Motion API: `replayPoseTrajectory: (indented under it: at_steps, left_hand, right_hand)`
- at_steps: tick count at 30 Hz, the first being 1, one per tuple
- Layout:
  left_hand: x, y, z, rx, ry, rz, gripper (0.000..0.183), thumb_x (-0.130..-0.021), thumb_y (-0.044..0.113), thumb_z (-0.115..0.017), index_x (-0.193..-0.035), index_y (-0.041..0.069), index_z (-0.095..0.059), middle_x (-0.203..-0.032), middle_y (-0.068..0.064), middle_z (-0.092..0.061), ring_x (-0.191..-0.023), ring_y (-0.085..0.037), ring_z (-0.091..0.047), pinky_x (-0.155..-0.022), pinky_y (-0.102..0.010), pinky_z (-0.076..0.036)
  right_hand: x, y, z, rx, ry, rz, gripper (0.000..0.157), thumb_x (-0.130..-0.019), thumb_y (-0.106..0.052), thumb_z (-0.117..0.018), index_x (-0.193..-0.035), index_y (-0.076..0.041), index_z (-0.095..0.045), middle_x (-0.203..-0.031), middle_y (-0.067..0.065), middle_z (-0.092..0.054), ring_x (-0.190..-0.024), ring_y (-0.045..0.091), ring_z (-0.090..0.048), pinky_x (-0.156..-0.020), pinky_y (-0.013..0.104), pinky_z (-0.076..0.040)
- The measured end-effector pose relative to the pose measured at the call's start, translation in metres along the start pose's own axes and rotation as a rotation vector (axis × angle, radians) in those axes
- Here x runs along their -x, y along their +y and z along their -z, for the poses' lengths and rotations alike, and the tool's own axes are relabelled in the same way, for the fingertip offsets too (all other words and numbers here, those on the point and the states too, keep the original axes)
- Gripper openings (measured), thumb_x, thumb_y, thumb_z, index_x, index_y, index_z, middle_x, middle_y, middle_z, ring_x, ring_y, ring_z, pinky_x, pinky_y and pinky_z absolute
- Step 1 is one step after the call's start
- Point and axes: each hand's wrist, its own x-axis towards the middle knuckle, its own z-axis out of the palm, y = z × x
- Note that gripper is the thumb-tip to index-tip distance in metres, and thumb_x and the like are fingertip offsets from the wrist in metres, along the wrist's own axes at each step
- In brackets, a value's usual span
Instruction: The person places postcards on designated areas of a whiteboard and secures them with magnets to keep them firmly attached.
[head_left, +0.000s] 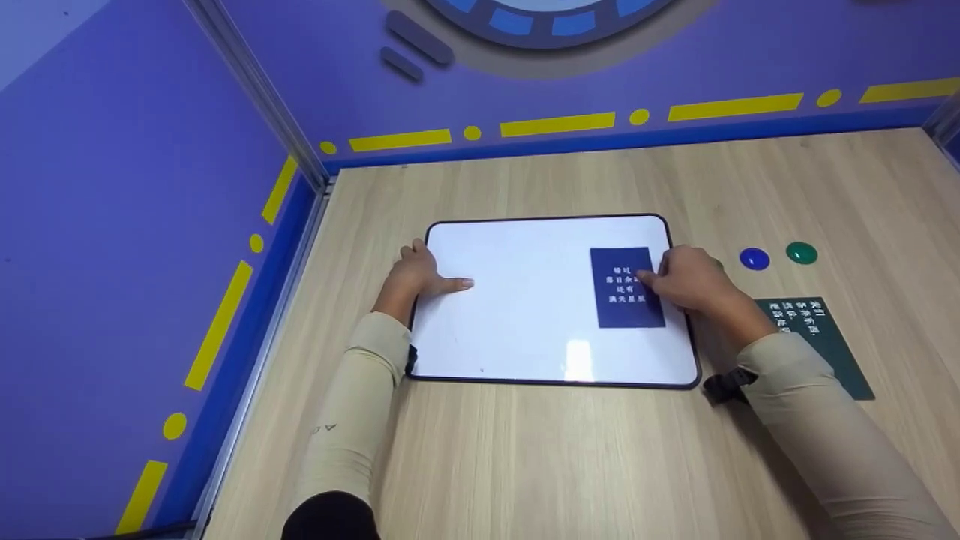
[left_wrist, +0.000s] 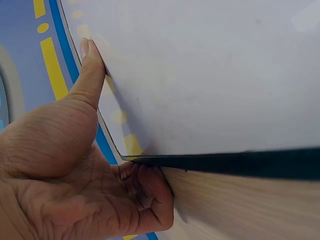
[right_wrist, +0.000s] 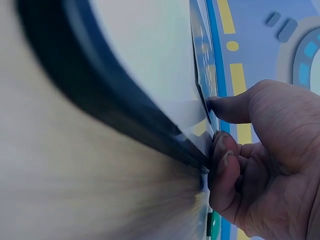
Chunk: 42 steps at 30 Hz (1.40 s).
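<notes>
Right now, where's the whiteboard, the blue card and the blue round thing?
Whiteboard [head_left: 540, 300]: head view, bare white middle.
Blue card [head_left: 624, 289]: head view, its printed middle.
Blue round thing [head_left: 754, 259]: head view, its middle.

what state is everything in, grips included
Whiteboard: white face up, held at both sides
Blue card: text up, on the whiteboard
Green card: text up, on table, partly covered
Blue disc: on table, uncovered
Green disc: on table, uncovered
Another green piece: mostly hidden
Left grip: pinches whiteboard's edge
Right grip: pinches opposite edge, thumb on blue card
</notes>
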Motion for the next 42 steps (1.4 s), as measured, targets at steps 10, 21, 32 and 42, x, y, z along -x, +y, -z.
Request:
replayPoseTrajectory:
  at_steps: [10,21,32,42]
  left_hand:
    - [0.0,0.0,-0.001,-0.03,-0.002,-0.021,0.132,-0.084,0.069,-0.08,-0.166,-0.006,-0.009,-0.164,-0.032,-0.03,-0.149,-0.044,-0.045,-0.124,-0.053,-0.043]
    - [-0.003,0.0,0.002,-0.025,-0.012,-0.02,0.134,-0.085,0.07,-0.08,-0.167,-0.005,-0.006,-0.166,-0.032,-0.028,-0.152,-0.044,-0.042,-0.126,-0.053,-0.041]
    - [-0.001,0.001,0.002,-0.01,0.001,-0.023,0.133,-0.083,0.069,-0.082,-0.167,-0.005,-0.009,-0.165,-0.032,-0.03,-0.15,-0.044,-0.044,-0.124,-0.054,-0.042]
    - [-0.001,-0.001,0.0,-0.022,0.016,-0.027,0.134,-0.083,0.069,-0.082,-0.167,-0.006,-0.009,-0.167,-0.033,-0.029,-0.152,-0.045,-0.043,-0.125,-0.054,-0.042]
  right_hand:
    - [0.002,0.003,0.001,-0.015,0.043,0.003,0.052,-0.106,-0.05,-0.061,-0.098,0.001,-0.067,-0.082,0.011,-0.063,-0.07,0.024,-0.059,-0.055,0.032,-0.044]
    - [0.022,0.016,0.019,-0.021,0.206,0.056,0.051,-0.107,-0.052,-0.058,-0.105,-0.002,-0.068,-0.084,0.013,-0.065,-0.072,0.025,-0.059,-0.057,0.034,-0.045]
    - [0.05,0.066,0.06,-0.04,0.358,0.081,0.058,-0.106,-0.058,-0.057,-0.115,-0.001,-0.067,-0.101,0.021,-0.069,-0.086,0.03,-0.06,-0.061,0.029,-0.045]
    - [0.067,0.119,0.087,-0.108,0.409,-0.045,0.066,-0.107,-0.059,-0.052,-0.133,0.002,-0.059,-0.132,0.029,-0.059,-0.116,0.042,-0.052,-0.086,0.031,-0.047]
